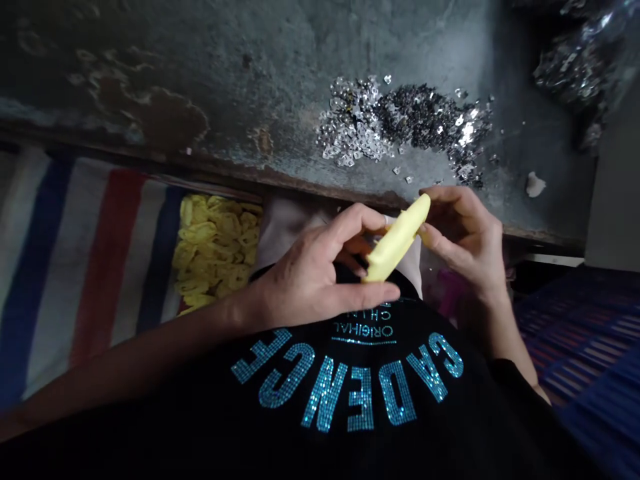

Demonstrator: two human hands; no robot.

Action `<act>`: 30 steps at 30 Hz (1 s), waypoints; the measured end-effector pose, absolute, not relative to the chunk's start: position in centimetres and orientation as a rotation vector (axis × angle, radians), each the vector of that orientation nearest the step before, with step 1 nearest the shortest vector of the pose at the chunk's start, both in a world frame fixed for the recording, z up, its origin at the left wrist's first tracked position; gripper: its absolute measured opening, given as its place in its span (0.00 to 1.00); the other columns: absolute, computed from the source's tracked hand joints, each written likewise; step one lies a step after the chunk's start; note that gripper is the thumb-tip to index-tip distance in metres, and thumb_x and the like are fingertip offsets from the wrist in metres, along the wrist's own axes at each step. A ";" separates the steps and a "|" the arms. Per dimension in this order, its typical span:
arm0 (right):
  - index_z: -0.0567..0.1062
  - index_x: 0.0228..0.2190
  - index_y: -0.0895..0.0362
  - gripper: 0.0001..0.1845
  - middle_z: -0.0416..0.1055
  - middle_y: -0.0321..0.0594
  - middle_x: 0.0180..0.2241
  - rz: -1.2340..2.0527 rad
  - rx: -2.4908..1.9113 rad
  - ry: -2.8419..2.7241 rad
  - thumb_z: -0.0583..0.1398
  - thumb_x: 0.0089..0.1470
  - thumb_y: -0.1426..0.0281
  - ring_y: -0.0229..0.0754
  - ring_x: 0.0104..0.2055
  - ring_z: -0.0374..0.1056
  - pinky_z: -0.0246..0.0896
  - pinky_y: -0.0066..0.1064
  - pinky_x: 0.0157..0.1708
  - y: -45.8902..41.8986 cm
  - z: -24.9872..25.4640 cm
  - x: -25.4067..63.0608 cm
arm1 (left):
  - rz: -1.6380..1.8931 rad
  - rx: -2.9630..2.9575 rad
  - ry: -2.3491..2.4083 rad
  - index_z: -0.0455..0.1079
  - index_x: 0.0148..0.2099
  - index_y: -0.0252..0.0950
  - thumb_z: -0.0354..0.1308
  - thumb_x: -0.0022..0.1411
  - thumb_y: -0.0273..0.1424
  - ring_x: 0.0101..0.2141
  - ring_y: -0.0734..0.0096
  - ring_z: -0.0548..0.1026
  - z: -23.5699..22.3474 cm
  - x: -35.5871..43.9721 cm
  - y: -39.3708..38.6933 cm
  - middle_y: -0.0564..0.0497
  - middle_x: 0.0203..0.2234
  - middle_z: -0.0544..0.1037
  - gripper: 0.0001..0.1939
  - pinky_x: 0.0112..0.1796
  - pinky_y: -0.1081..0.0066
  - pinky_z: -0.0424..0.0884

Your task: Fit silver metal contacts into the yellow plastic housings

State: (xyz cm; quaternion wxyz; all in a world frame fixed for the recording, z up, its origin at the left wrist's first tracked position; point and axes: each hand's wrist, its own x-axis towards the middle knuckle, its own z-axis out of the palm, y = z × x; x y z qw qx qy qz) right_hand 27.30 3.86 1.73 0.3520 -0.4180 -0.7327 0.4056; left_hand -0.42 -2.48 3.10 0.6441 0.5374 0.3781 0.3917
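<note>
A smooth, elongated yellow piece (397, 243), seen nearly edge-on, is held tilted in front of my chest; its exact kind I cannot make out. My left hand (315, 270) grips its lower end between the thumb and the fingers. At the upper end, my right hand (467, 233) pinches it with thumb and forefinger. Beyond my hands, a pile of small shiny metal clips (420, 117) lies spread on the worn metal table (240, 67). Several loose clips sit near its front edge.
To the left, several yellow ring-like pieces (215, 247) fill a space beside a striped sheet (107, 247). A clear bag of metal parts (570, 70) lies at the back right. A small white scrap (535, 185) rests on the table. Blue crates (590, 353) stand at my right.
</note>
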 end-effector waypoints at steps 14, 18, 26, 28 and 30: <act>0.81 0.63 0.44 0.24 0.86 0.44 0.47 0.587 -0.759 -1.846 0.70 0.67 0.59 0.55 0.45 0.84 0.85 0.52 0.43 1.9 -1.3 28.6 | 0.703 1.599 0.535 0.64 0.83 0.54 0.91 0.40 0.41 0.66 0.39 0.76 2.1 0.5 0.1 0.42 0.68 0.73 0.70 0.57 0.49 0.87; 0.80 0.64 0.45 0.26 0.86 0.43 0.47 0.576 -0.742 -1.816 0.71 0.67 0.59 0.54 0.45 0.84 0.84 0.51 0.44 1.8 -1.5 28.6 | 0.784 1.518 0.503 0.72 0.79 0.51 0.91 0.43 0.37 0.66 0.41 0.77 2.2 0.5 0.0 0.41 0.67 0.75 0.63 0.54 0.53 0.90; 0.79 0.56 0.44 0.21 0.84 0.44 0.45 0.549 -0.944 -1.560 0.70 0.67 0.50 0.52 0.42 0.82 0.84 0.45 0.38 1.0 -2.9 25.9 | 0.888 1.242 0.607 0.84 0.66 0.49 0.87 0.55 0.43 0.65 0.41 0.81 2.5 -0.2 -0.7 0.43 0.64 0.84 0.37 0.61 0.48 0.86; 0.78 0.53 0.45 0.20 0.84 0.41 0.45 0.645 -1.004 -1.462 0.74 0.65 0.55 0.47 0.42 0.82 0.81 0.38 0.39 0.5 -3.2 24.8 | 1.036 1.180 0.673 0.82 0.65 0.47 0.81 0.65 0.49 0.59 0.46 0.86 2.3 0.0 -1.1 0.43 0.62 0.86 0.31 0.58 0.52 0.87; 0.79 0.50 0.47 0.19 0.83 0.35 0.42 0.850 -1.033 -1.405 0.76 0.63 0.59 0.41 0.39 0.81 0.78 0.31 0.38 0.2 -3.4 24.3 | 1.223 1.207 0.819 0.79 0.63 0.44 0.71 0.75 0.50 0.45 0.58 0.90 2.0 0.1 -1.3 0.46 0.53 0.88 0.23 0.45 0.63 0.88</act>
